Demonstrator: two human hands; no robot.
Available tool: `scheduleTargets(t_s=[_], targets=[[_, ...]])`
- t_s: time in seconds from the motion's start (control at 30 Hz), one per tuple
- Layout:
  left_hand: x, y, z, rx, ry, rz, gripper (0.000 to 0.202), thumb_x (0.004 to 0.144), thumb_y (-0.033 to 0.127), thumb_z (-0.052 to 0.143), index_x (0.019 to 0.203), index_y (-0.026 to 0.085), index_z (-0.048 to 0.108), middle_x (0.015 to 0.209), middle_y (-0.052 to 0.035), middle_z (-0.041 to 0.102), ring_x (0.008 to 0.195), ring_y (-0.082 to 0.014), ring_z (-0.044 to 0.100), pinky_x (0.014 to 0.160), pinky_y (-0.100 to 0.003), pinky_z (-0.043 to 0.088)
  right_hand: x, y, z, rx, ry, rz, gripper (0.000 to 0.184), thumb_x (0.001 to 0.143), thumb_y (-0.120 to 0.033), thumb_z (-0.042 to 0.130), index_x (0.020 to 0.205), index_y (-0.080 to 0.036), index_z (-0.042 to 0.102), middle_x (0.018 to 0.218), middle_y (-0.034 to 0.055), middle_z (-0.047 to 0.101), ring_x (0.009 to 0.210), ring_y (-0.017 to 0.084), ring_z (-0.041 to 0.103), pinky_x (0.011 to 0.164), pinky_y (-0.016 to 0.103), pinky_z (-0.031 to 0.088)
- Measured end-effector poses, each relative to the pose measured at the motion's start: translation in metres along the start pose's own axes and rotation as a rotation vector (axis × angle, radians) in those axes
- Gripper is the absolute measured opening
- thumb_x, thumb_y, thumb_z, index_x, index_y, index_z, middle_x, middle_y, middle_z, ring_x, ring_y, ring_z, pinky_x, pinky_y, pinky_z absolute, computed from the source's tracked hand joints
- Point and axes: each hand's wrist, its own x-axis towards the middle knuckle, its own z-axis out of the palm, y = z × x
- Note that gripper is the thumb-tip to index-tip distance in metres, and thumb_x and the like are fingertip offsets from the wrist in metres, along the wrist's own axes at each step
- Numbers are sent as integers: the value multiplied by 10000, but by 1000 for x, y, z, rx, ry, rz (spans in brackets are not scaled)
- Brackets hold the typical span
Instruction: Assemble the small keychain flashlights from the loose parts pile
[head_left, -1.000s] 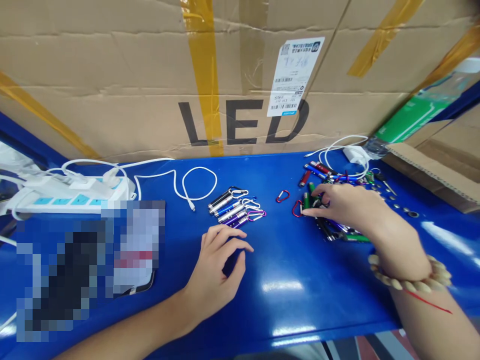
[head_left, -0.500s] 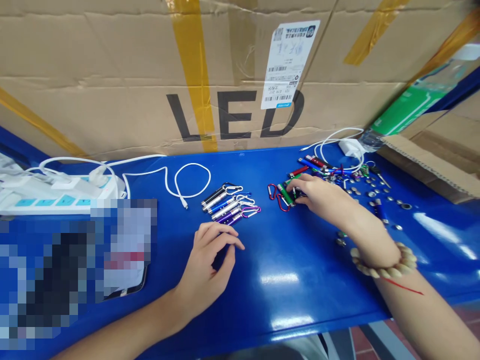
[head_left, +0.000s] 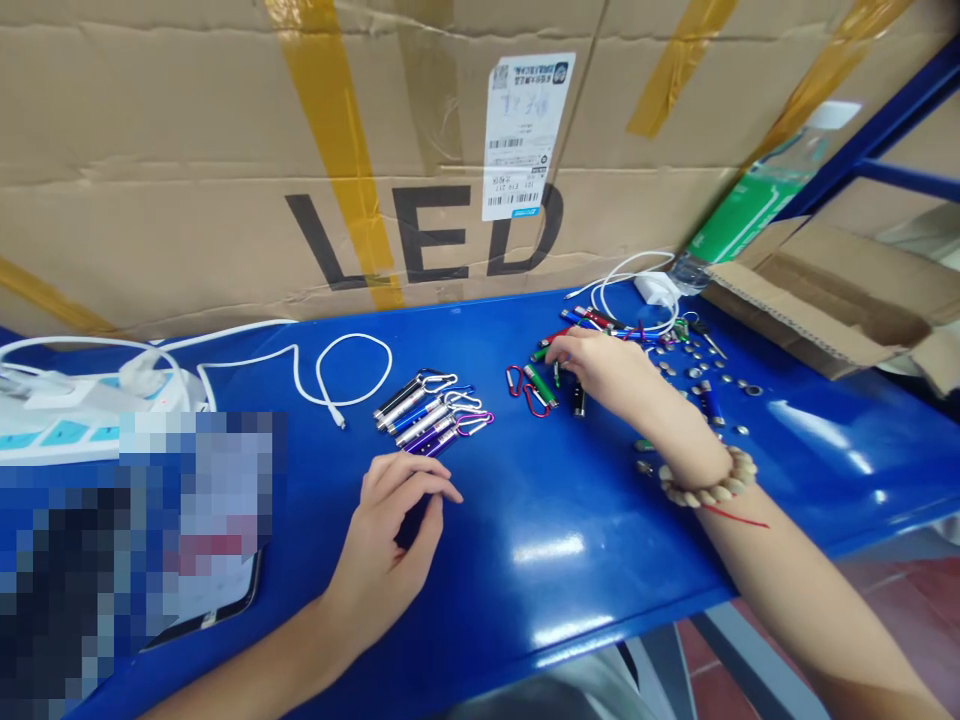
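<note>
My left hand [head_left: 390, 540] rests on the blue table [head_left: 570, 560], fingers curled loosely and apart, holding nothing. Just beyond it lies a neat row of small keychain flashlights [head_left: 424, 412] with carabiner clips. My right hand [head_left: 604, 365], palm down with a bead bracelet on the wrist, lies over a loose pile of coloured keychain flashlights [head_left: 600, 335]. A green flashlight [head_left: 540, 385] and a red carabiner [head_left: 514, 379] lie just left of its fingertips. Whether its fingers grip anything is hidden.
A big cardboard box marked LED [head_left: 420, 150] walls the back of the table. White cables [head_left: 330, 375], a power strip [head_left: 67, 420] at the left, a charger [head_left: 654, 288], small button cells [head_left: 720, 385] and an open carton [head_left: 832, 300] at the right.
My right hand has slid left and farther back across the flashlight pile, dragging several pieces along. The left hand has barely moved. The view has shifted right.
</note>
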Motion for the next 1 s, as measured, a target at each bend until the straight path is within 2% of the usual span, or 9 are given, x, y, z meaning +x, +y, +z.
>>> scheduleTargets(t_s=[0.17,0.27,0.37,0.43,0.53,0.6,0.77,0.87,1.0], targets=[[0,0,0,-8,-15,-13,231,874,120,417,785,222,604,907,-26,637,919,-192,533,826,-352,415,1,1,-8,73,23,-11,114,772,-195,614,883,-198,642,802,8,649,726,147,582,556,220,362],[1,0,-1,-15,-11,-20,236,881,135,408,776,219,601,899,-31,641,916,-196,543,824,-361,423,3,-8,-13,227,117,-38,189,818,-361,577,876,-191,635,725,-7,617,629,109,533,556,211,371],[0,-1,-1,-26,-12,-24,231,881,138,411,774,220,599,895,-32,642,922,-200,548,827,-366,429,4,-21,-18,548,265,-47,289,849,-413,509,840,-146,620,673,3,588,559,89,487,549,207,384],[0,-1,-1,-32,-10,-25,227,877,136,415,775,220,599,895,-30,644,928,-203,548,831,-368,431,1,-29,-21,622,259,-37,327,850,-439,494,831,-135,612,665,9,592,548,88,488,538,205,384],[0,0,-1,-33,1,-26,224,874,130,418,777,216,600,897,-31,645,932,-204,547,835,-369,431,-6,-34,-23,292,13,-26,331,853,-477,484,827,-182,632,676,1,627,571,99,536,515,202,353],[0,0,-1,-33,4,-27,224,874,124,418,778,214,599,896,-30,644,930,-199,546,837,-366,430,-12,-37,-24,27,-124,5,257,838,-419,538,767,-197,646,679,17,650,595,129,575,496,217,310],[0,0,0,-27,0,-23,223,879,132,412,774,211,593,890,-28,641,919,-194,551,830,-353,428,-22,-53,-20,-187,-64,57,158,848,-196,507,806,-115,636,762,140,656,633,212,606,482,267,220],[0,-1,1,-24,3,-26,220,880,135,413,770,209,589,883,-30,640,911,-191,554,824,-342,431,-23,-68,-16,-187,-32,-119,165,877,-143,448,923,-132,606,896,118,638,735,197,605,491,277,221],[2,-2,1,-23,5,-21,204,875,137,428,773,212,588,878,-30,639,899,-190,557,816,-335,436,-28,-89,-13,-137,-47,-449,152,887,-126,456,890,-192,593,886,33,623,786,140,564,512,270,239]])
